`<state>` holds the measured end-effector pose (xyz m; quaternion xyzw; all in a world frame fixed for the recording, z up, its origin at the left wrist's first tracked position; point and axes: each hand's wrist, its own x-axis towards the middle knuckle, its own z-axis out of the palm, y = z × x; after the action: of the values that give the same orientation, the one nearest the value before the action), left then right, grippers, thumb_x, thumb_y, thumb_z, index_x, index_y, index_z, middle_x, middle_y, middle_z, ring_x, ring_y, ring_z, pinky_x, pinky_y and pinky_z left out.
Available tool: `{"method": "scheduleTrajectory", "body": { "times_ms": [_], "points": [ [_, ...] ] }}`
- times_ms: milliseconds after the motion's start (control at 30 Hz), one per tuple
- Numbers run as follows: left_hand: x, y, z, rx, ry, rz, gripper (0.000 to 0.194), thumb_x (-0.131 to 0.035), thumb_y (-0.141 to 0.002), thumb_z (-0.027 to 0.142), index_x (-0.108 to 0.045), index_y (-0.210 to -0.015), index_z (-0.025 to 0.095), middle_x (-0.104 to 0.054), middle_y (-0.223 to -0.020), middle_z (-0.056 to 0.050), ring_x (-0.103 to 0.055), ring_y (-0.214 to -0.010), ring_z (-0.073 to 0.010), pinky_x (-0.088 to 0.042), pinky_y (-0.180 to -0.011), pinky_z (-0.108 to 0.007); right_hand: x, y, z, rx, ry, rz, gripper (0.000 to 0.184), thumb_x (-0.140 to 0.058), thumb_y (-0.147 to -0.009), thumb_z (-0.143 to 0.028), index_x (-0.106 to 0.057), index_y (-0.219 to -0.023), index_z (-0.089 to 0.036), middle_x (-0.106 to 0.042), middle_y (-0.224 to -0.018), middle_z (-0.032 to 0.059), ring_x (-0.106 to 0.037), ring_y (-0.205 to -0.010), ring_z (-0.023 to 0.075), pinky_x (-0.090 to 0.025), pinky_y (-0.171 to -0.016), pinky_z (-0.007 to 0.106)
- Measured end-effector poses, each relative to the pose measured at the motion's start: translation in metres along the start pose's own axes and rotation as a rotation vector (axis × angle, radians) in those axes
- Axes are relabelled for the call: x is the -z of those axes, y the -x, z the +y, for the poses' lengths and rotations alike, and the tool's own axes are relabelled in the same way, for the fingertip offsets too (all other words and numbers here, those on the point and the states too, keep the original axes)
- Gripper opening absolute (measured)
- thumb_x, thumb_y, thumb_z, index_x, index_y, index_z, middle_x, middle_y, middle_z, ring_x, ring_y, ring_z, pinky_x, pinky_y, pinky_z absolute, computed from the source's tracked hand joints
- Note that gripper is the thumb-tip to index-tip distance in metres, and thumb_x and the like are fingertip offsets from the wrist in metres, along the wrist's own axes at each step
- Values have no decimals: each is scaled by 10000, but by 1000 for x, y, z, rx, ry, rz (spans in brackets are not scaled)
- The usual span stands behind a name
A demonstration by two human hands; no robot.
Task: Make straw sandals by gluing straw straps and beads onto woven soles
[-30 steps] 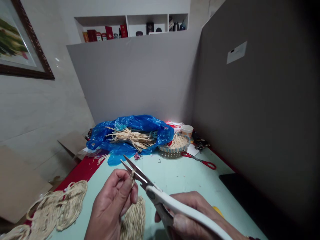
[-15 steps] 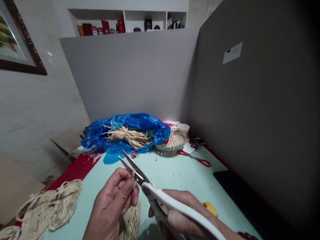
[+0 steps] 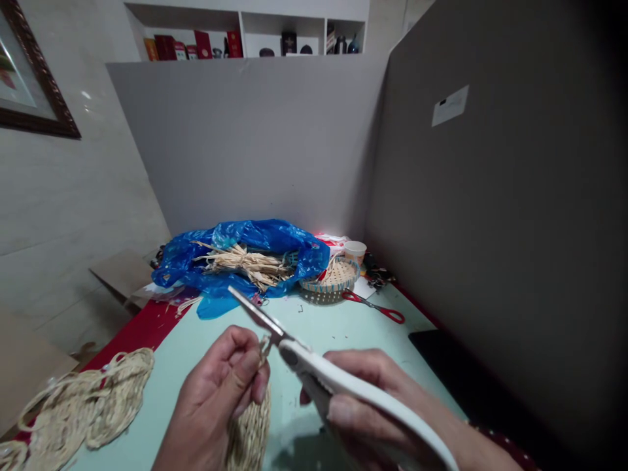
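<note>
Though pale green beneath the hands, red-edged table beside grey partitions

Plain white handles on the scissors, pale green tabletop (red along its edges), blue bag.

The left hand is raised palm inward, its thumb pressed against the curled index finger in a pinch, the other fingers folded in beneath. Its wrist comes up from the bottom edge. The right hand lies lower and to the right, curled in a grip, thumb toward the left hand; its forearm slants in from the lower right corner. The hands are apart.
</note>
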<state>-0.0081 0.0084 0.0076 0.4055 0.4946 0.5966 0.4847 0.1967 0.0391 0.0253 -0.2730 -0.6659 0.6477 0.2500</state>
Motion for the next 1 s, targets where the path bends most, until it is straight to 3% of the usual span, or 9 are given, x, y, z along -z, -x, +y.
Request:
{"method": "scheduleTrajectory", "body": {
  "times_ms": [67,167,300,467,600,733,833,933,1000],
  "points": [
    [3,-4,5,-60,-78,54,252,-676,-828,474,-584,-797,242,-563,-586,67,-340,-508,-79,-329,-496,-165,22,-5,-3,24,283,128,364,-607,-884,-517,-614,-980,-166,-525,-668,-33,-439,-505,76,-362,-459,177],
    [13,-14,7,-89,-162,77,241,-654,-852,451,-569,-796,233,-629,-623,61,-306,-501,-73,-287,-499,-161,62,-11,2,35,1009,360,307,-604,-892,-385,-628,-1131,-193,-647,-952,44,-583,-794,167,-452,-688,257],
    [23,-25,2,-43,-258,19,237,-617,-874,459,-558,-830,234,-681,-687,35,-321,-497,-79,-269,-488,-180,91,-15,24,-53,1211,367,228,-543,-886,-210,-645,-1067,-114,-621,-937,109,-566,-813,219,-412,-726,318],
    [19,-24,-1,38,-295,-71,213,-582,-893,445,-568,-899,232,-696,-731,10,-370,-508,-85,-280,-472,-182,91,-20,41,-79,1333,327,210,-544,-873,-135,-637,-1057,-99,-605,-947,133,-574,-805,232,-395,-711,315],
    [14,-23,-4,91,-274,-129,236,-619,-857,451,-579,-878,219,-704,-780,-18,-428,-515,-84,-366,-507,-200,89,-21,39,-96,1370,362,200,-552,-871,-113,-642,-1040,-54,-622,-921,178,-590,-815,275,-403,-714,348],
    [10,-23,-12,126,-293,-169,275,-666,-810,477,-596,-807,212,-531,-528,47,-387,-472,-83,-296,-443,-179,71,-17,19,-14,1289,346,182,-520,-945,-173,-634,-1070,-105,-656,-1019,148,-610,-895,233,-438,-775,313],
    [5,-17,-15,131,-337,-208,258,-694,-784,465,-611,-778,221,-490,-492,57,-404,-473,-89,-312,-447,-178,43,-17,2,86,1091,217,243,-459,-1015,-320,-620,-1157,-206,-705,-992,18,-635,-859,132,-458,-732,205],
    [0,-10,-13,101,-409,-239,255,-680,-777,480,-625,-778,231,-522,-517,42,-454,-497,-110,-348,-459,-193,17,-22,-5,160,715,85,293,-471,-1009,-378,-691,-1029,-187,-726,-853,6,-642,-742,118,-454,-659,201],
    [-1,-8,-9,73,-474,-228,254,-651,-782,490,-628,-789,237,-556,-533,33,-481,-508,-127,-376,-460,-207,7,-25,-3,166,566,80,284,-513,-988,-363,-702,-927,-160,-711,-756,7,-630,-668,113,-449,-627,203]
  ]
}}
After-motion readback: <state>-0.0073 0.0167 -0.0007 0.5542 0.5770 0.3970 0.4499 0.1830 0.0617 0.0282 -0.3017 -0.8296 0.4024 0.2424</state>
